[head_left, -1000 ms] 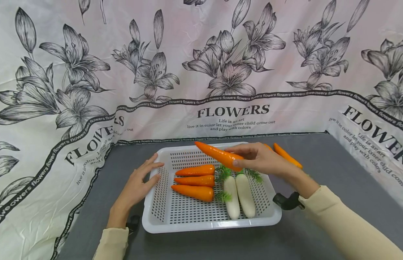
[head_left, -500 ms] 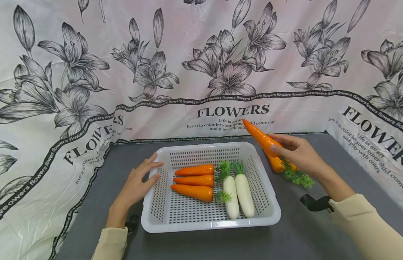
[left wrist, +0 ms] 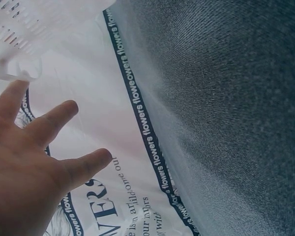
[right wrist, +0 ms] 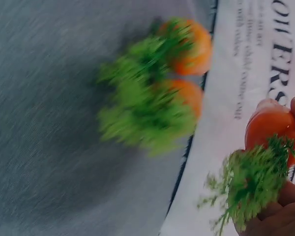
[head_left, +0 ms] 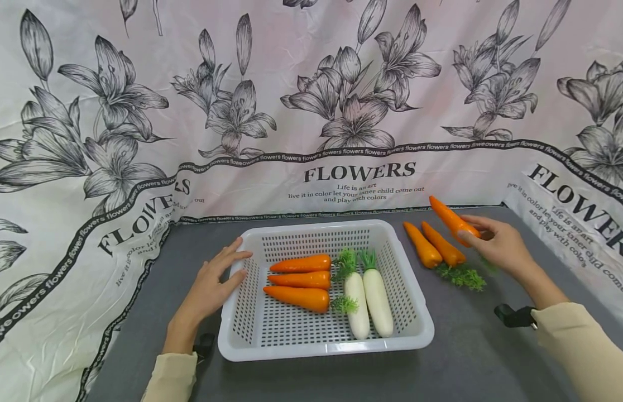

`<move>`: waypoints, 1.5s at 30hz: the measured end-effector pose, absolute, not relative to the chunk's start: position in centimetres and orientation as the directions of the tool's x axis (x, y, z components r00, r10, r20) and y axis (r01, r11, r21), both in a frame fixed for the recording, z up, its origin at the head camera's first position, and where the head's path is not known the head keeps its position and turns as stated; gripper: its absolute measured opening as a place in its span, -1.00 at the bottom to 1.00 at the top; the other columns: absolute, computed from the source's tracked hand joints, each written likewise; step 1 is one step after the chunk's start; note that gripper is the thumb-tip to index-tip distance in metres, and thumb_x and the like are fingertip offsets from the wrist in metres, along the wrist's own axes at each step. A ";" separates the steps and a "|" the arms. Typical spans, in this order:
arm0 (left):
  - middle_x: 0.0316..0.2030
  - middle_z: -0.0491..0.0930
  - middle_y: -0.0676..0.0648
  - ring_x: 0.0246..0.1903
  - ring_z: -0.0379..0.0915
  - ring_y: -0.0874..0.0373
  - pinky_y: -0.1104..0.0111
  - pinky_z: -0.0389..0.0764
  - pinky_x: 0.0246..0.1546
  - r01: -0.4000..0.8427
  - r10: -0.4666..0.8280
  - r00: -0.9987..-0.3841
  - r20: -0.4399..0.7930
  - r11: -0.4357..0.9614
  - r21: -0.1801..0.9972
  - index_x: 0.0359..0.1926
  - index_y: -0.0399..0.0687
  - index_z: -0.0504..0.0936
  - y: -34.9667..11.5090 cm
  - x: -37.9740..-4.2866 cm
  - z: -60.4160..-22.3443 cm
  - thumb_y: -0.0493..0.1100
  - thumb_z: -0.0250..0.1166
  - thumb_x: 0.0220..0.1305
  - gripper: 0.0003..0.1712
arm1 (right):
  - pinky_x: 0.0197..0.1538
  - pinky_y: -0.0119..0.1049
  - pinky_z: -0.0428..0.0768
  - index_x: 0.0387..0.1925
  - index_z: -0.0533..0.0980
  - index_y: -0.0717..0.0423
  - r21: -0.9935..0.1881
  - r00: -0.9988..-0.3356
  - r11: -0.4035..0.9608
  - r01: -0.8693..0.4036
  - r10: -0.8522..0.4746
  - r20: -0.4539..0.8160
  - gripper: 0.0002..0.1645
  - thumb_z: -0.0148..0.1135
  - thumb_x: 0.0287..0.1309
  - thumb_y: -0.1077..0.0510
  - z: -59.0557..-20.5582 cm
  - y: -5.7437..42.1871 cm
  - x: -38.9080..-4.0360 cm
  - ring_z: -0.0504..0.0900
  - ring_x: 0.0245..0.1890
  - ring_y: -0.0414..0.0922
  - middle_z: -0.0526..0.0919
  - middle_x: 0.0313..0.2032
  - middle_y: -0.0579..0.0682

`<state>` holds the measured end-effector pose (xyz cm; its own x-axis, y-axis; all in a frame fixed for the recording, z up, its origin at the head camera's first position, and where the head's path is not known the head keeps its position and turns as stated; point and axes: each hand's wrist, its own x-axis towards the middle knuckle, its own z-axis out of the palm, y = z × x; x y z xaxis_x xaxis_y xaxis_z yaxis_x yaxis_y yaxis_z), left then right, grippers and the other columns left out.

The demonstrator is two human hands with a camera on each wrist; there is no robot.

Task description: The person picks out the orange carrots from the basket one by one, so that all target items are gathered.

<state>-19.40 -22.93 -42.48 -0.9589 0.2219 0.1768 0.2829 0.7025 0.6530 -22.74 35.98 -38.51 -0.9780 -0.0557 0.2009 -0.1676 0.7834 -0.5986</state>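
My right hand (head_left: 499,245) pinches an orange carrot (head_left: 451,216) by its thick end, tip pointing away and to the left. In the right wrist view the held carrot's green leafy top (right wrist: 250,179) hangs below the fingers. Two more carrots (head_left: 422,245) lie side by side on the table, just left of that hand. My left hand (head_left: 211,287) rests on the left rim of a white plastic basket (head_left: 321,350), its fingers spread. Inside the basket, several carrots (head_left: 298,298) lie on the left and two white radishes (head_left: 379,301) on the right.
The grey tabletop (head_left: 472,346) surrounds the basket. A white cloth with printed flowers (head_left: 359,123) hangs along the back and both sides, meeting the table's far edge.
My right hand has carried the carrot from above the basket out to the right, beyond the two carrots on the table. My left hand has stayed on the basket's rim.
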 end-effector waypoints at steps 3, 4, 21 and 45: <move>0.61 0.08 0.00 0.59 -0.12 -0.32 -0.52 -0.29 0.39 0.287 0.223 -0.958 0.181 0.702 0.652 0.36 0.15 0.53 -22.9 -19.3 -42.5 0.01 0.18 0.47 -0.52 | -0.51 -0.35 0.51 0.36 0.45 0.19 -0.535 -0.971 0.824 -0.186 -0.070 0.230 -0.34 0.24 0.39 -0.08 -39.5 36.7 -22.9 0.62 -0.34 -0.28 0.70 -0.07 0.39; 0.61 0.08 -0.01 0.59 -0.12 -0.32 -0.52 -0.29 0.39 0.286 0.221 -0.958 0.181 0.701 0.653 0.36 0.15 0.53 -22.9 -19.3 -42.5 0.00 0.18 0.47 -0.52 | -0.51 -0.35 0.51 0.35 0.46 0.21 -0.521 -0.969 0.832 -0.191 -0.076 0.235 -0.34 0.24 0.39 -0.07 -39.8 36.9 -23.0 0.65 -0.32 -0.18 0.70 -0.08 0.39; 0.61 0.07 -0.01 0.59 -0.13 -0.32 -0.52 -0.29 0.39 0.277 0.219 -0.961 0.170 0.704 0.654 0.35 0.13 0.53 -22.9 -19.5 -42.5 -0.01 0.18 0.46 -0.52 | -0.33 -0.29 0.54 0.32 0.46 0.31 -0.528 -0.984 0.837 -0.142 -0.059 0.171 -0.33 0.23 0.39 -0.08 -43.3 38.4 -23.5 0.67 -0.18 0.18 0.66 -0.01 0.45; 0.61 0.09 -0.04 0.58 -0.12 -0.34 -0.53 -0.29 0.39 0.283 0.222 -0.959 0.178 0.692 0.664 0.35 0.13 0.53 -22.9 -19.4 -42.4 -0.02 0.17 0.47 -0.53 | -0.05 0.20 0.59 0.45 0.30 0.30 -0.608 -1.000 0.794 -0.002 0.014 0.022 -0.17 0.04 0.46 -0.24 -44.7 38.6 -23.0 0.51 0.13 0.41 0.46 0.23 0.56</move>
